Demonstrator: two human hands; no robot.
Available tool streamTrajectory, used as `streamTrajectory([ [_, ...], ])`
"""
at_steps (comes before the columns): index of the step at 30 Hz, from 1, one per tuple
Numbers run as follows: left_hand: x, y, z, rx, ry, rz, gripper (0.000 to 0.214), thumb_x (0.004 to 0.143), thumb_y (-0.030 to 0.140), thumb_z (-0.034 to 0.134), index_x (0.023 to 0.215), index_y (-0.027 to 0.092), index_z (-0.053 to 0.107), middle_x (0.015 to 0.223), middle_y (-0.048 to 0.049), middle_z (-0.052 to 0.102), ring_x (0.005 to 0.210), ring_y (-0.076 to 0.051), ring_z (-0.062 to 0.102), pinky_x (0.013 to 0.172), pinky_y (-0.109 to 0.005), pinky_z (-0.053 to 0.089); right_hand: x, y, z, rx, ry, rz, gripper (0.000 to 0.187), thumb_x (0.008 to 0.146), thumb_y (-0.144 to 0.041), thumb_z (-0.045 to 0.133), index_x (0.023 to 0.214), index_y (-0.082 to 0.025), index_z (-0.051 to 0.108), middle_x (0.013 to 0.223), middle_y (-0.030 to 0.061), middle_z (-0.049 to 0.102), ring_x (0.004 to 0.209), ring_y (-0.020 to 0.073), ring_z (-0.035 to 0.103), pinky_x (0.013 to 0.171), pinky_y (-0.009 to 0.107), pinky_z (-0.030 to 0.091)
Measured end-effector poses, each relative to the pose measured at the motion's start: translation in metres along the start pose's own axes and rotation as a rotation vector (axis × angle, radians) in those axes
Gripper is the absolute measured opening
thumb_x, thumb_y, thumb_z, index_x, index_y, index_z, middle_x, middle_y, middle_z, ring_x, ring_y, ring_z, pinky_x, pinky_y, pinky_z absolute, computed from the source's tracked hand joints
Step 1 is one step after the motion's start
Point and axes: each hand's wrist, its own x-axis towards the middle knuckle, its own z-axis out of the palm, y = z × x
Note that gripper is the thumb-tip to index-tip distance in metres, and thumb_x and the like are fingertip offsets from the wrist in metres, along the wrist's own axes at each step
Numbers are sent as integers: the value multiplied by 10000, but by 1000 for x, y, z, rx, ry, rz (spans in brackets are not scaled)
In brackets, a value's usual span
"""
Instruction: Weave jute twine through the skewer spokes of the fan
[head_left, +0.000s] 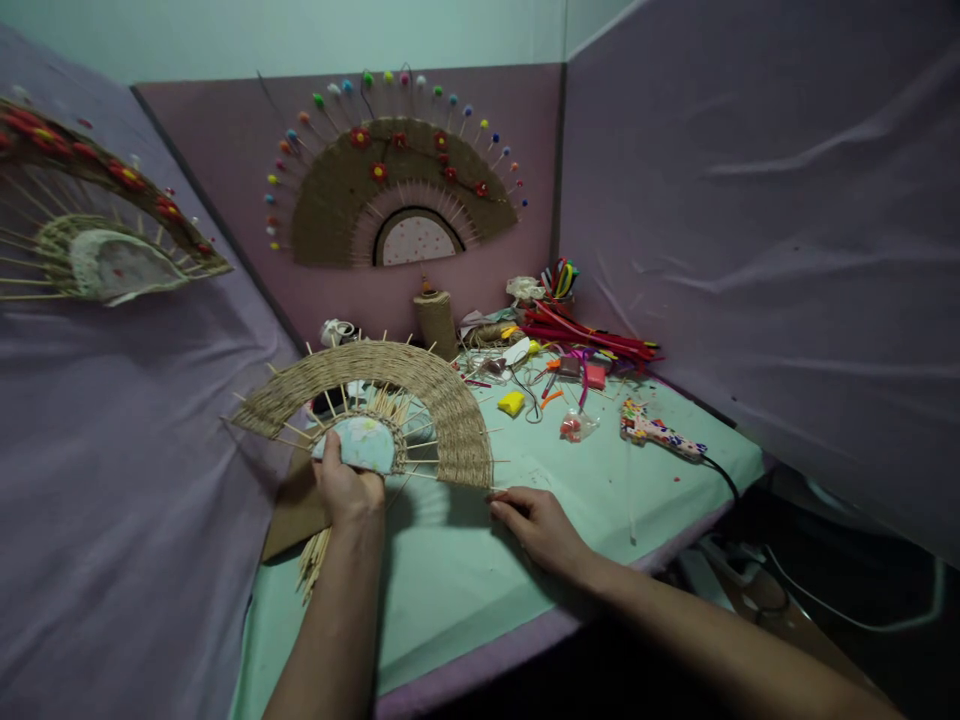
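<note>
A half-round woven fan of jute twine on wooden sticks [409, 385] stands upright over the green table [465, 590]. My left hand [346, 492] is closed on its pale blue-white centre disc [364, 443] from below. My right hand [536, 525] is pinched at the fan's lower right end, on a stick tip or twine end that is too small to name. A bundle of loose wooden sticks [313, 565] lies under my left wrist on a brown card [292, 520].
A twine spool [437, 322], red pipe cleaners [592, 335], small craft bits and a patterned glue gun [660, 432] with a black cord sit at the table's back and right. Finished fans hang on the back wall [401, 190] and the left wall [97, 230]. Purple cloth walls enclose the table.
</note>
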Motion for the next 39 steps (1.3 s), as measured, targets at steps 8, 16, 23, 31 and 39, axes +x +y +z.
streamTrajectory([
  [8, -8, 4, 7, -23, 40, 86, 123, 757, 169, 556, 864, 194, 502, 842, 15, 590, 791, -119, 607, 762, -329, 512, -6, -2, 3, -82, -18, -65, 221, 856, -287, 499, 889, -179, 689, 867, 44, 708, 794, 161, 631, 742, 256, 445],
  [16, -7, -3, 5, 45, -61, -49, 120, 743, 159, 582, 843, 184, 520, 787, 24, 602, 751, -118, 613, 778, -344, 508, 4, 6, -21, -245, 165, -144, 168, 843, -319, 529, 772, -183, 595, 738, 25, 615, 668, 139, 542, 643, 250, 406],
  [23, -3, -9, 1, 22, -83, -252, 86, 782, 125, 561, 853, 173, 567, 813, 3, 653, 757, -118, 632, 811, -334, 493, 8, 9, -22, -55, 161, 19, 209, 746, -348, 625, 836, -187, 526, 580, -48, 509, 540, 115, 468, 543, 234, 375],
  [31, -12, -7, 7, -38, -125, -465, 142, 873, 176, 470, 861, 148, 609, 797, -38, 679, 727, -126, 647, 767, -295, 517, 8, 2, -18, 164, -37, 88, 186, 784, -318, 546, 739, -148, 607, 648, 6, 587, 608, 120, 521, 571, 228, 414],
  [39, -58, -31, 4, 70, -559, -993, 214, 821, 190, 538, 996, 89, 609, 1002, -133, 666, 913, -211, 643, 827, -380, 513, 13, 4, -20, 342, 31, 124, 201, 756, -351, 581, 719, -154, 568, 596, -12, 541, 535, 95, 478, 503, 208, 394],
])
